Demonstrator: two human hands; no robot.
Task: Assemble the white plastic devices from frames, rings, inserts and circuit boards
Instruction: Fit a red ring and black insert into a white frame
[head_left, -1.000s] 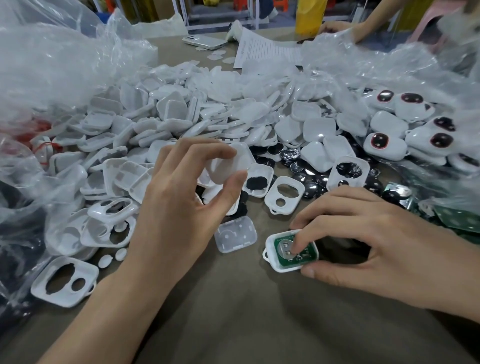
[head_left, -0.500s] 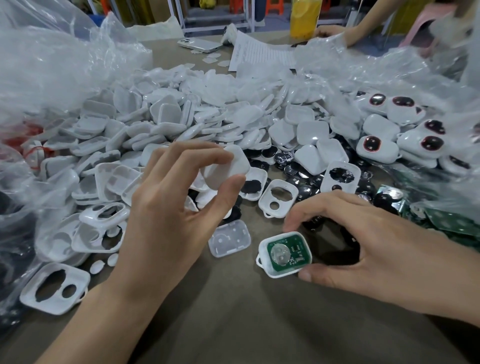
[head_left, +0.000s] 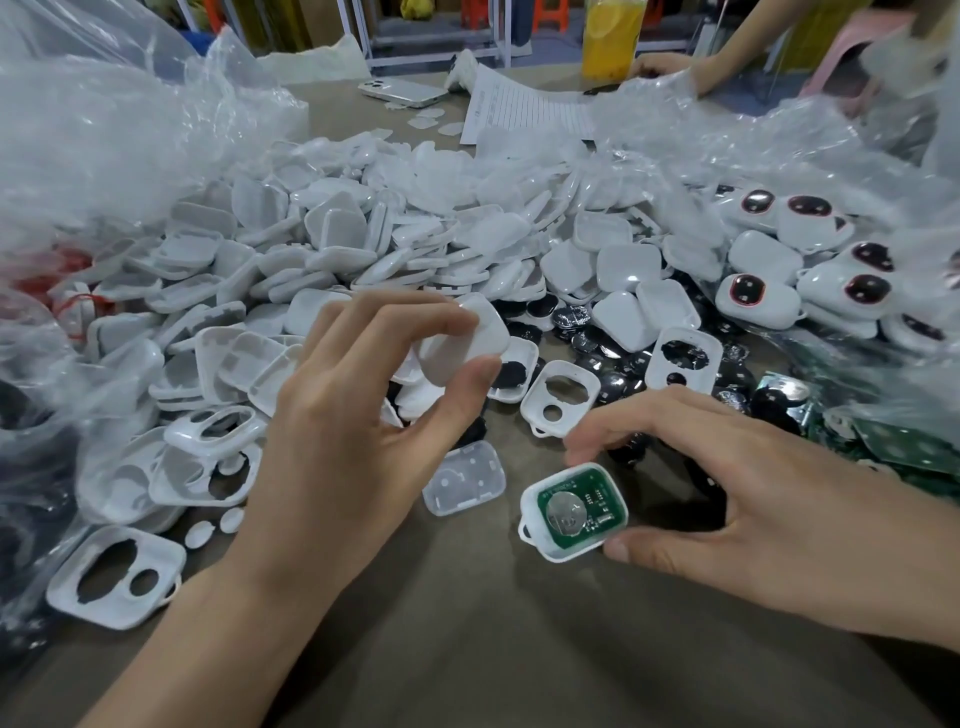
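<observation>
White plastic dominates the bench. The left hand (head_left: 343, 431) pinches a smooth, rounded-rectangular cover (head_left: 470, 340) between thumb and forefingers, raised clear of the heap of loose white shells (head_left: 363, 234) that lies beyond its fingertips. The right hand (head_left: 753, 499) grips a half-built device (head_left: 574, 512) at its edges, thumb on the near side and fingers on the far side, low over the brown tabletop (head_left: 467, 649). Inside that white frame sits a green circuit board carrying a silvery round coin cell, face up and uncovered.

Progress, as judged: frame and board are joined; the cover held by the left hand is probably the closing piece, not yet fitted. Between the two grips lies a translucent, matte insert (head_left: 464, 486) with moulded ribs. Beyond the right-hand fingers are open frames (head_left: 558, 402) with one large and one small cut-out, glossy black discs (head_left: 618, 384), and, further off, finished devices (head_left: 753, 296) showing dark, reflective lenses. Left of the left wrist lie more cut-out frames (head_left: 117, 577). Crinkled clear bags (head_left: 104, 145) flank the heap. The stock of loose parts suggests that many units remain to be built.
</observation>
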